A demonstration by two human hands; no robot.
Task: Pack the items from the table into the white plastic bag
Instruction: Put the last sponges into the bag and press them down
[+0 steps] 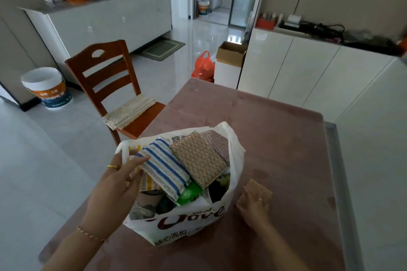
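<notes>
The white plastic bag [193,224] stands open near the front of the table [275,138], stuffed with items. On top lie a blue-striped sponge cloth [164,166], a tan woven sponge [198,159] and a pinkish one [217,142]; green and dark packets show beneath. My left hand [120,179] holds the bag's left rim, its fingertips touching the striped cloth. My right hand [253,210] rests on the table just right of the bag, fingers closed on another tan sponge [256,191] lying flat there.
A wooden chair [105,86] with a folded cloth on its seat stands left of the table. White cabinets [308,72] run along the right. An orange bag [203,67] and a cardboard box [231,53] sit on the floor beyond the table's far edge.
</notes>
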